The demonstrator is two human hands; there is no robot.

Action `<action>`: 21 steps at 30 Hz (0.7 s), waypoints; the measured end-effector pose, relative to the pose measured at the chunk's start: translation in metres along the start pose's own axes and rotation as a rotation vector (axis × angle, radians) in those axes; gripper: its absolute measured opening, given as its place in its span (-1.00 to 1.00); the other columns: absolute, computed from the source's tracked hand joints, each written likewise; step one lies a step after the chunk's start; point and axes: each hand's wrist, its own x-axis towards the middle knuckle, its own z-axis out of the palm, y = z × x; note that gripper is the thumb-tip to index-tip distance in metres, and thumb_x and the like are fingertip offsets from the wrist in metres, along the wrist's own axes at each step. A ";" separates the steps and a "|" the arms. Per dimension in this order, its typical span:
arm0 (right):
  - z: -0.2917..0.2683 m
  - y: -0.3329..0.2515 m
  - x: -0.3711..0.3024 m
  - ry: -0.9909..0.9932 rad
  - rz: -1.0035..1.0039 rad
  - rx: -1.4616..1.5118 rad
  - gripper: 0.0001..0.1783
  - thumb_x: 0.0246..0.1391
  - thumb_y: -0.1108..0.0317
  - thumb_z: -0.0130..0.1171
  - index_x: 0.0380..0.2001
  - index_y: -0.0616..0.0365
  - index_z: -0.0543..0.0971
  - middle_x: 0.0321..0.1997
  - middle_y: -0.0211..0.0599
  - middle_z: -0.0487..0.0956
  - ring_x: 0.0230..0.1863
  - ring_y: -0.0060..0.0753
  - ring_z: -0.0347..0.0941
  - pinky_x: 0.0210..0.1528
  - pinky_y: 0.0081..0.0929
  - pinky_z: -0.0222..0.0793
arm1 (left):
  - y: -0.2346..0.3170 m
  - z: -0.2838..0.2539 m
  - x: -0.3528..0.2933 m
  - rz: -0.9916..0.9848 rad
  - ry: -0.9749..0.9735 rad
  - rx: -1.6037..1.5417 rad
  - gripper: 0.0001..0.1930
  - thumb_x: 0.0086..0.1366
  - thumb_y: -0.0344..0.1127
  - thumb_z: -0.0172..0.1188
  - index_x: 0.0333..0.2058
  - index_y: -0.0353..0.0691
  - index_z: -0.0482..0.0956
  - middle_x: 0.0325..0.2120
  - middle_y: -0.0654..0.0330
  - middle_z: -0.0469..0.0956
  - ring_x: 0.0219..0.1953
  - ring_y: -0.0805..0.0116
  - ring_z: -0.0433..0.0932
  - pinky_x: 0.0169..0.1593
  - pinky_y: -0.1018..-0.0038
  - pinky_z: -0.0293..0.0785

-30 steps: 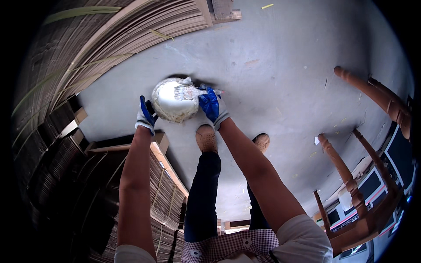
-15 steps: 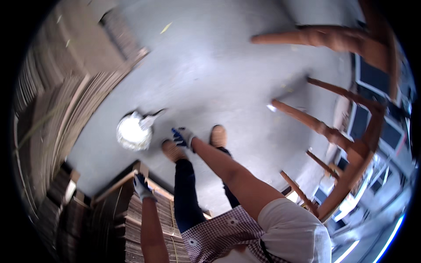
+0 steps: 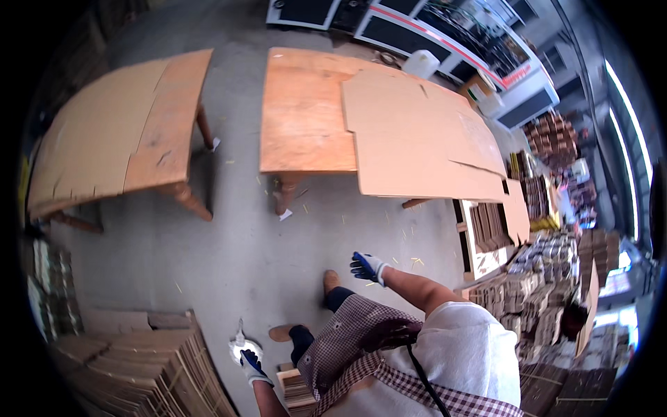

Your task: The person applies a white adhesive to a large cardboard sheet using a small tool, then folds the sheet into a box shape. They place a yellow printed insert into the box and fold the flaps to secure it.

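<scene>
My left hand (image 3: 251, 363) has its fingers clamped on a white plastic-wrapped bundle (image 3: 243, 346); it looks light, crinkly and slippery, best gripped at its knotted neck. My right hand (image 3: 367, 267) swings free, fingers loosely apart.

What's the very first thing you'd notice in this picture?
Two big orange-brown wooden tables fill the top: the right table carries a large flat sheet of brown cardboard, and the left table stands beside it. Lower down, the left hand in a blue-and-white glove touches a white roll, and the gloved right hand is empty.
</scene>
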 end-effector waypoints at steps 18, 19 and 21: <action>-0.157 -0.040 -0.107 0.156 -0.590 1.068 -0.08 0.17 -0.25 0.03 0.40 0.01 0.01 0.47 -0.13 0.05 0.42 -0.03 0.06 0.38 -0.06 0.06 | 0.226 0.450 -0.278 0.773 -0.826 0.553 -0.56 0.38 -0.25 0.10 0.13 -0.39 0.40 0.09 0.10 0.47 0.14 0.34 0.43 0.23 0.40 0.32; -0.158 -0.056 -0.108 0.142 -0.604 1.085 -0.10 0.19 -0.23 0.02 0.41 0.00 0.00 0.48 -0.14 0.03 0.44 -0.04 0.03 0.39 -0.06 0.03 | 0.233 0.482 -0.275 0.871 -0.887 0.603 -0.55 0.36 -0.24 0.13 0.14 -0.36 0.40 0.09 0.12 0.47 0.12 0.35 0.44 0.22 0.43 0.33; -0.166 -0.078 -0.108 0.146 -0.597 1.098 -0.12 0.19 -0.21 0.03 0.41 -0.02 0.01 0.49 -0.16 0.01 0.45 -0.05 -0.02 0.40 -0.07 0.00 | 0.243 0.545 -0.275 0.962 -0.989 0.697 -0.53 0.33 -0.24 0.18 0.16 -0.31 0.40 0.10 0.13 0.47 0.10 0.36 0.47 0.19 0.48 0.35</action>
